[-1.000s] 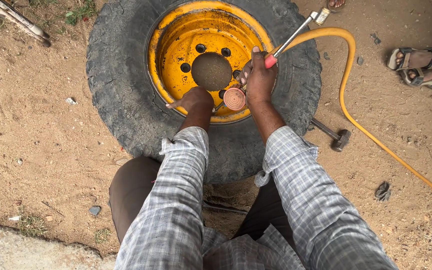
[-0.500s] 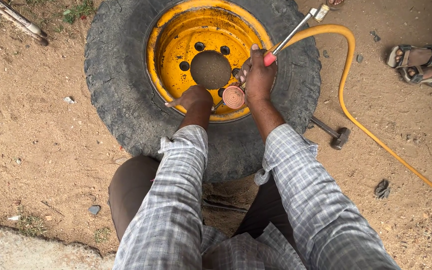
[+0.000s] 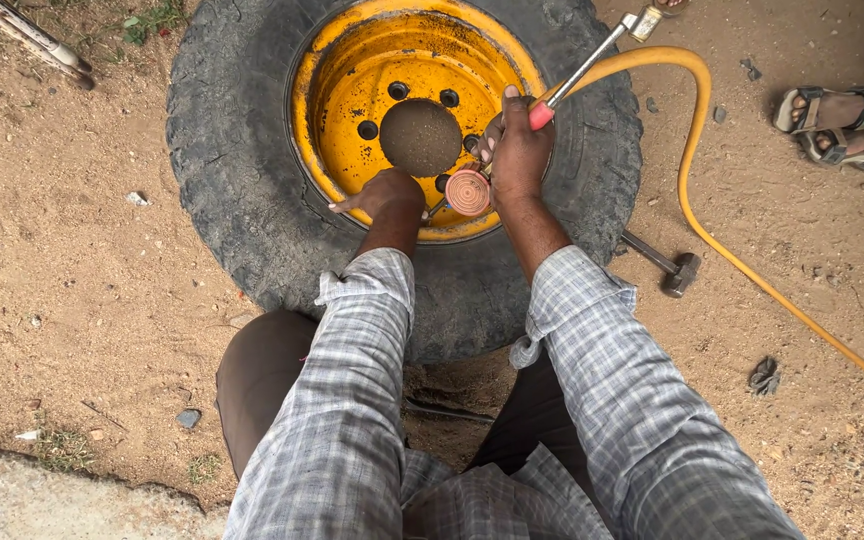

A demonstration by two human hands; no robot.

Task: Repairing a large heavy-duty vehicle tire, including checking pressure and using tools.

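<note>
Big tyre [image 3: 252, 200] is laid flat on the dirt ground, yellow rim [image 3: 352, 90] facing up. Right hand [image 3: 518, 150] is clamped on an air inflator gun [image 3: 577, 75] with round gauge [image 3: 468, 192] at its near end. Long axis of the gun is run diagonally, up and away toward the yellow hose [image 3: 692, 190]. Left hand [image 3: 384, 195] is rested on the rim's near edge, just beside the gauge, fingers curled; grip cannot be told. Hammer [image 3: 664, 265] is lying on the ground by the tyre's right edge.
</note>
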